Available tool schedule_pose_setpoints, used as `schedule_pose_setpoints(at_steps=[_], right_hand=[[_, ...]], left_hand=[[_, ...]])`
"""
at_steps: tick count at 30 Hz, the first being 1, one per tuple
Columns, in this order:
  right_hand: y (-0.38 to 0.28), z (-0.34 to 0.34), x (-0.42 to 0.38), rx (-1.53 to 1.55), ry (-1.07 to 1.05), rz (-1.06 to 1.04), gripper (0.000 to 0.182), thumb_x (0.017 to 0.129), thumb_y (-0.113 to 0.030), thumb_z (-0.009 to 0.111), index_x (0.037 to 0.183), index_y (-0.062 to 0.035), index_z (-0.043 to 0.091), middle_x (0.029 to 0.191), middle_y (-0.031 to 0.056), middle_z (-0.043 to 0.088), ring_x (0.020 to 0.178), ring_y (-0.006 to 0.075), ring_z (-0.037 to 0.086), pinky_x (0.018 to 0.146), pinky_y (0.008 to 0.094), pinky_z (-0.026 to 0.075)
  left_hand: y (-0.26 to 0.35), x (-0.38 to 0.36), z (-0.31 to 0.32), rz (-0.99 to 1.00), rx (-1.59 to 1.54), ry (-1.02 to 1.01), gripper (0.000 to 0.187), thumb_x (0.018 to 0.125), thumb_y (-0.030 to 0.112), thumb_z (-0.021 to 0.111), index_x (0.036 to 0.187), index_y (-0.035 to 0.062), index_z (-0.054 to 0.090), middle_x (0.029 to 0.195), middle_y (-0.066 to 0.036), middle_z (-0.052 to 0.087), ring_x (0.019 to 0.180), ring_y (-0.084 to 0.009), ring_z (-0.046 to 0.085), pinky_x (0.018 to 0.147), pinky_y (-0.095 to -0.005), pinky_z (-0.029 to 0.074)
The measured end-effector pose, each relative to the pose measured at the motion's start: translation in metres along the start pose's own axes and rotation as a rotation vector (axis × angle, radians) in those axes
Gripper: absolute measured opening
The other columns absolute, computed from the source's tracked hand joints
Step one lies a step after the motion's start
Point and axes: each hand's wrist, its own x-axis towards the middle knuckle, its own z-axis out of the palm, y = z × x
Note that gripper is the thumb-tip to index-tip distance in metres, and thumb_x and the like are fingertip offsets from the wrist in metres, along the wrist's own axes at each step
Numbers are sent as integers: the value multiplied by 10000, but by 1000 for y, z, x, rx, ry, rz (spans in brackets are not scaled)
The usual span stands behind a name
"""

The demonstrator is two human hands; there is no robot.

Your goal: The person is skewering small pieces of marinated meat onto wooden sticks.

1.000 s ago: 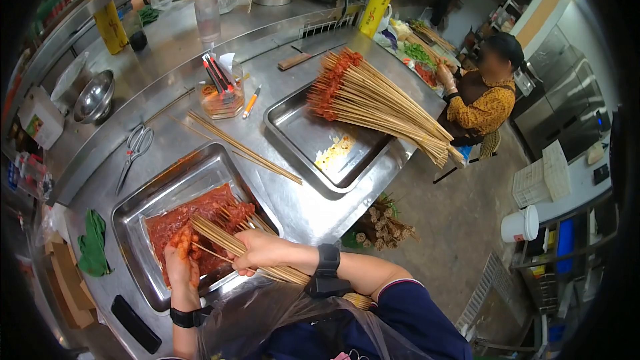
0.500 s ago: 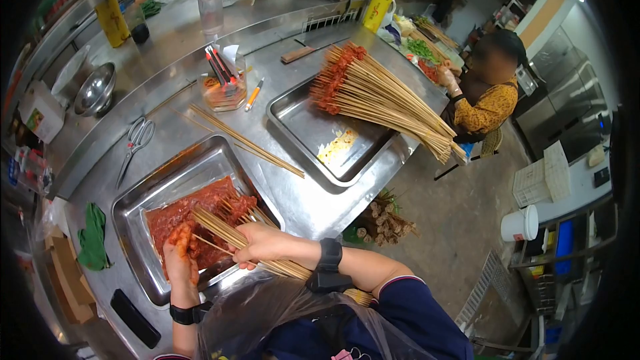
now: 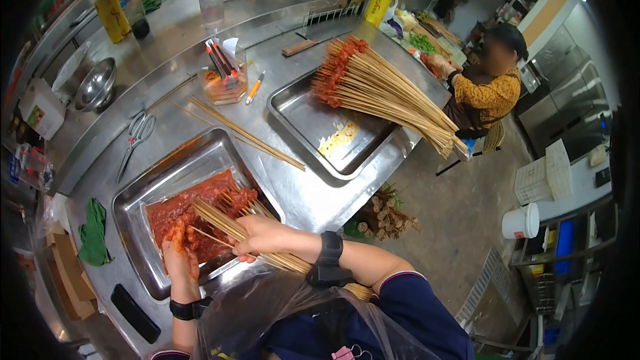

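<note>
My right hand point(image 3: 263, 235) grips a bundle of thin bamboo skewers point(image 3: 223, 219) that runs back under my forearm. From this hand a single skewer points left toward my left hand point(image 3: 179, 253). Red sauce coats the left fingers, which are curled around marinated meat at that skewer's tip; the exact piece is partly hidden. Both hands are over a metal tray point(image 3: 140, 193) holding a layer of red marinated meat point(image 3: 200, 193). Several meat-loaded skewers point(image 3: 241, 200) lie at the tray's right side, beyond the bundle.
A second tray point(image 3: 293, 110) carries a large pile of loaded skewers point(image 3: 393, 97), their sticks overhanging the table edge. Scissors point(image 3: 137, 137), loose skewers point(image 3: 250, 135), a plastic tub point(image 3: 225, 83), a phone point(image 3: 135, 313) and a green cloth point(image 3: 95, 232) lie around. A co-worker point(image 3: 490, 93) sits at right.
My hands have barely moved; the lone skewer still points into my left fingers. The co-worker's hands have shifted slightly to the left.
</note>
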Motion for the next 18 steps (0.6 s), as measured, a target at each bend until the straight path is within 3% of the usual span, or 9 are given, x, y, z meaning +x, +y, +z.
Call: schedule_pose_setpoints(at_steps=[6, 9, 12, 14, 15, 18], right_hand=[[1, -1, 1, 48, 9, 10, 161, 784, -5, 607, 867, -26, 470, 738, 51, 556, 634, 114, 602, 547, 236, 524], [0, -2, 3, 15, 12, 7, 167, 785, -7, 611, 875, -26, 471, 743, 63, 564, 630, 119, 603, 544, 237, 524], [-1, -3, 1, 15, -34, 1, 198, 804, -46, 607, 961, -16, 490, 758, 79, 581, 671, 134, 611, 563, 241, 516], [-9, 1, -6, 2, 13, 24, 215, 802, -55, 609, 970, -5, 485, 789, 76, 582, 681, 138, 614, 573, 232, 511], [-8, -2, -4, 20, -5, 16, 226, 784, -46, 618, 960, 13, 489, 813, 86, 576, 684, 140, 615, 561, 241, 524], [-19, 5, -6, -9, 74, 76, 204, 776, -16, 629, 932, 4, 500, 777, 63, 568, 667, 134, 612, 583, 241, 530]], left_hand=[[-1, -2, -3, -125, -118, -37, 180, 901, 111, 492, 1028, 12, 573, 855, -39, 617, 674, -95, 560, 531, -190, 437], [-10, 3, -15, -202, -226, -167, 214, 909, 131, 478, 1062, 6, 560, 861, -25, 596, 679, -83, 538, 538, -181, 426], [-4, -4, -7, -226, -167, -225, 257, 927, 186, 458, 1079, 4, 559, 850, -15, 575, 691, -79, 516, 593, -201, 434], [2, -15, 6, -246, -241, -97, 265, 925, 193, 468, 1070, 0, 577, 851, -33, 602, 699, -100, 541, 631, -229, 461], [-3, -9, -2, -224, -192, -186, 257, 915, 194, 492, 1046, -4, 593, 810, -27, 601, 695, -104, 543, 611, -233, 452], [3, -8, 1, -322, -236, -174, 238, 895, 156, 536, 1019, -34, 606, 739, -33, 593, 625, -81, 529, 504, -189, 383]])
